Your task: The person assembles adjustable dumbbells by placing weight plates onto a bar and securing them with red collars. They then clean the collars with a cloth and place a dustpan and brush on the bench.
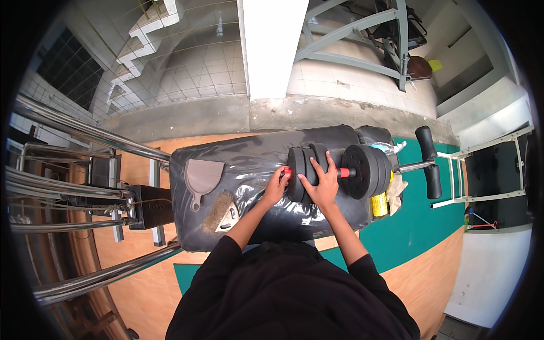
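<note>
A dumbbell with black round plates (358, 171) and red collars lies across a black padded bench (260, 146) wrapped in clear plastic. At its left end my left hand (276, 186) has its fingers closed on the red end collar (287, 173). My right hand (322, 184) rests with spread fingers over the left stack of plates (298, 161), touching their rims. Left of my hands lie a grey-brown dustpan (204, 175) and a bristle hand brush (222, 212) with a pale handle.
Beyond the right plates are a yellow can (379, 205), a pale cloth (396, 192) and a spray bottle (399, 147). Black foam rollers (428, 161) stand past the bench's right end. Chrome bars (85, 136) of a machine reach in from the left. A green mat (419, 226) covers part of the floor.
</note>
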{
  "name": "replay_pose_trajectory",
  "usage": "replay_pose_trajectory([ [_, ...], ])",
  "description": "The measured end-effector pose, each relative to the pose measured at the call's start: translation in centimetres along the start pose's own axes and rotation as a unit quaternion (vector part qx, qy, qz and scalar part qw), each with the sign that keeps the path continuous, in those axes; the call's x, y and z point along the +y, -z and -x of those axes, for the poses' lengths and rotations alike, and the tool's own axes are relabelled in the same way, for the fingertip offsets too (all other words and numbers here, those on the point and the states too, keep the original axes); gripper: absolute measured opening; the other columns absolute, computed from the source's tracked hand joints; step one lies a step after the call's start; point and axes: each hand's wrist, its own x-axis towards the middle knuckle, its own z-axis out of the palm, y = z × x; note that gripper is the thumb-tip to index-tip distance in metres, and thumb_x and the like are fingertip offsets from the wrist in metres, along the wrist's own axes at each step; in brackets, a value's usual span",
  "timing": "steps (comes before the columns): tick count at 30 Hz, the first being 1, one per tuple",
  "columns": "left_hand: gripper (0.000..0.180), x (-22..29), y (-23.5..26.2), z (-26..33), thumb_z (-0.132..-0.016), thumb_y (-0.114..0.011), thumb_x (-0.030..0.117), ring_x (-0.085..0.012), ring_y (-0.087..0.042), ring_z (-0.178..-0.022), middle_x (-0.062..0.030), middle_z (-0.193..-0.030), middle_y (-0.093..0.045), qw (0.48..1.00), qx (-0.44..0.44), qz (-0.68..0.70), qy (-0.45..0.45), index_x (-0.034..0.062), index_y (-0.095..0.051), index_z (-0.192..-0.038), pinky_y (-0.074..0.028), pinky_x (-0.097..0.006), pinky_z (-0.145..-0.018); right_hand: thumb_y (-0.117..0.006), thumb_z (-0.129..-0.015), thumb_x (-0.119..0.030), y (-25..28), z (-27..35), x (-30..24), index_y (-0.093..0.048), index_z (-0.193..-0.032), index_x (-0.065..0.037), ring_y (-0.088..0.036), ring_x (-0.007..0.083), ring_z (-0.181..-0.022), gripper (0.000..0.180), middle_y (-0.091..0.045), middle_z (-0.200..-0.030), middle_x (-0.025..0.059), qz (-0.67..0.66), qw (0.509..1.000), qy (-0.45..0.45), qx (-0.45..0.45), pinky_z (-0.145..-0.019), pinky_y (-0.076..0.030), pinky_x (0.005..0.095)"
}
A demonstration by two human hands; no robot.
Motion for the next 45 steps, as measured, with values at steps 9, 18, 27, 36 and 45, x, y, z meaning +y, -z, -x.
replay_pose_trajectory([
  [9, 0.056, 1.4, -0.2, -1.8, -0.092, -0.055, 0.05, -0.0165, -0.06, -0.053, -0.0107, -0.068, -0.062, 0.981, 0.07, 0.063, 0.167, -0.0053, -0.063, -0.096, -0.05, -0.031, -0.047, -0.08, -0.07, -0.039, 0.2, 0.2, -0.4, -0.063, -0.12, -0.014, -0.049, 0.0399, -0.12, 0.058, -0.04, -0.142, 0.0222, -0.017, 1.0, 0.019, -0.002, -0.093, -0.046, 0.0443],
  [18, 0.056, 6.2, 4.4, -1.0, -0.09, -0.067, 0.021, -0.0194, -0.06, -0.107, -0.0062, -0.133, -0.051, 0.971, -0.165, 0.065, 0.161, 0.0095, -0.044, -0.139, -0.05, -0.031, -0.09, -0.079, -0.071, -0.038, 0.0, 0.2, -0.3, -0.063, -0.12, -0.013, -0.05, 0.0399, -0.117, 0.057, -0.04, -0.141, 0.0226, -0.031, 0.999, 0.004, 0.001, -0.091, -0.046, 0.044],
  [27, 0.043, 2.2, 3.3, -1.3, -0.097, -0.055, 0.032, -0.0159, -0.066, -0.078, -0.0148, -0.12, -0.059, 0.969, -0.105, 0.118, 0.192, 0.0045, -0.051, -0.129, -0.059, -0.031, -0.068, -0.079, -0.071, -0.038, -0.2, 0.1, -0.5, -0.063, -0.12, -0.013, -0.05, 0.0394, -0.118, 0.057, -0.041, -0.141, 0.0226, -0.031, 0.999, 0.011, 0.003, -0.091, -0.046, 0.044],
  [36, 0.056, 4.2, 3.9, -0.7, -0.095, -0.051, 0.045, -0.0214, -0.06, -0.103, -0.0115, -0.129, -0.053, 0.953, -0.11, 0.138, 0.244, 0.0115, -0.041, -0.14, -0.054, -0.039, -0.084, -0.079, -0.071, -0.038, -0.5, 0.1, -0.7, -0.062, -0.121, -0.013, -0.05, 0.0399, -0.117, 0.058, -0.041, -0.14, 0.0236, -0.026, 0.999, 0.02, 0.005, -0.091, -0.046, 0.0441],
  [45, 0.049, 3.2, 4.2, -0.6, -0.097, -0.055, 0.026, -0.0199, -0.063, -0.097, -0.0114, -0.124, -0.054, 0.972, -0.164, 0.103, 0.13, 0.0121, -0.04, -0.142, -0.056, -0.036, -0.083, -0.079, -0.071, -0.037, -0.3, -0.1, -0.9, -0.062, -0.121, -0.013, -0.049, 0.0403, -0.118, 0.058, -0.041, -0.14, 0.0238, -0.027, 0.999, 0.016, -0.007, -0.092, -0.046, 0.0444],
])
